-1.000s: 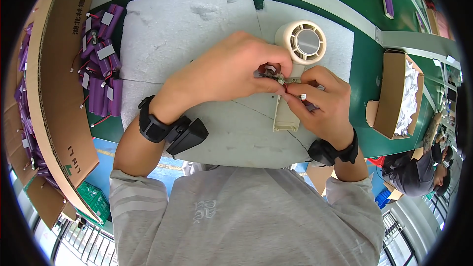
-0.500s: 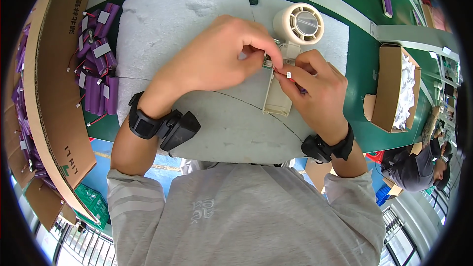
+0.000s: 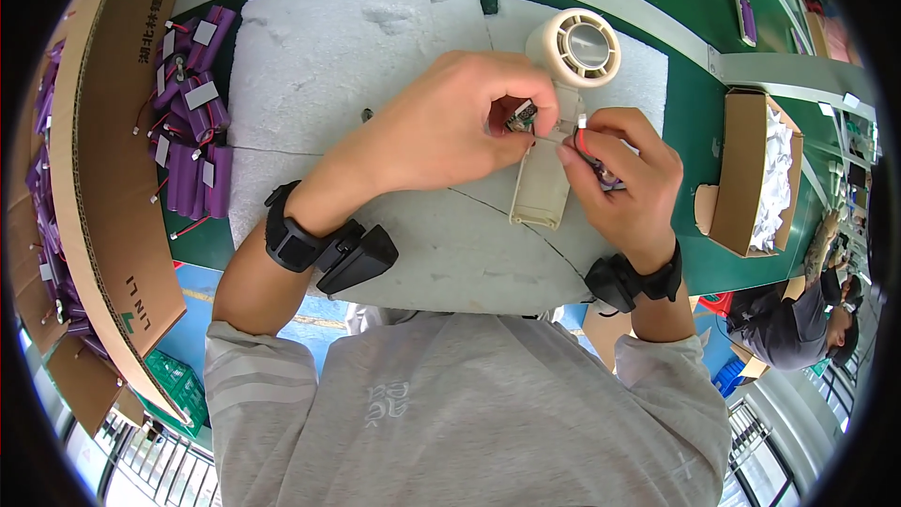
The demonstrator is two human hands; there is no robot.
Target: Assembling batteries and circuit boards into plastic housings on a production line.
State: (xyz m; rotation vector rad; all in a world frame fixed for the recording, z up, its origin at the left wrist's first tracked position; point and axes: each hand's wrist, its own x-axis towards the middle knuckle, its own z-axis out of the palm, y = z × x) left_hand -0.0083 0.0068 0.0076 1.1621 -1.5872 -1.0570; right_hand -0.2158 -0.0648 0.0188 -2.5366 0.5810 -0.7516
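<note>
A cream handheld fan (image 3: 612, 52) lies with its round head away from me and its open handle shell (image 3: 541, 195) toward me. My left hand (image 3: 460, 122) curls over the top of the handle, thumb and forefinger closed around a small green circuit board (image 3: 522, 116). To the right of the shell, my right hand (image 3: 633, 178) grips a purple battery pack (image 3: 610, 176), mostly hidden in the palm. From its fingers rises a red wire (image 3: 581, 141) with a white plug (image 3: 582, 121). The plug stands apart from the board.
White foam sheets (image 3: 328, 56) cover the green bench (image 3: 699, 169) under the fan. At left, several purple battery packs (image 3: 202, 122) lie beside a tall cardboard box (image 3: 122, 178). A smaller carton (image 3: 746, 169) with white paper stands at right. A co-worker (image 3: 798, 319) sits farther right.
Both hands have shifted slightly right. The circuit board now shows more plainly in my left fingers. The white plug has swung upright, and my right hand has moved away from the left.
</note>
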